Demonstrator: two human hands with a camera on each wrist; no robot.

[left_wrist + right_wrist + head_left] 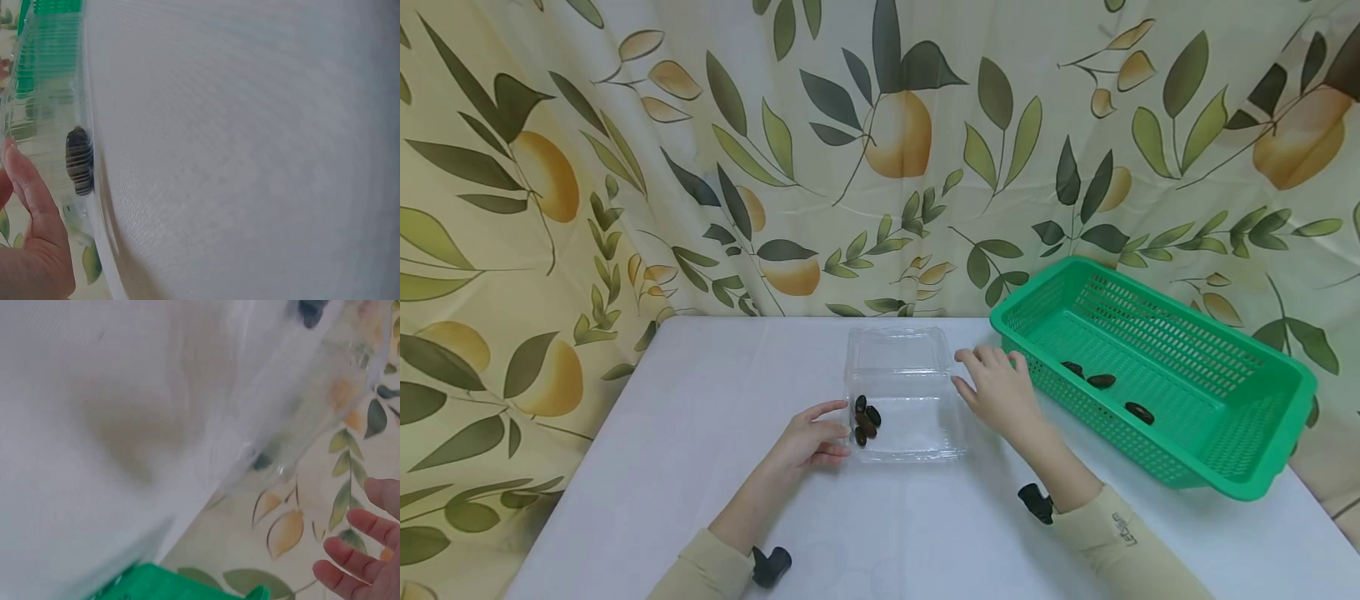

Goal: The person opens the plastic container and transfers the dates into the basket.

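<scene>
A clear plastic clamshell box [917,429] lies with its lid [898,350] folded back. Several dark brown oval pieces [867,421], which look like dates, cluster at the box's left end; they also show as a dark shape [79,159] through the wall in the left wrist view. My left hand [808,437] is at the left wall, its extended fingers beside or touching it. Over the right side hovers my right hand [1000,387], holding nothing, its fingers [356,559] spread in the right wrist view. Contact with the box there cannot be made out.
A green perforated basket [1157,417] stands at an angle on the right, with three similar dark pieces [1101,381] inside. A white cloth covers the table [700,400]. Behind the table hangs a fruit-and-leaf patterned curtain [880,225]. Both wrists wear black camera mounts [1036,503].
</scene>
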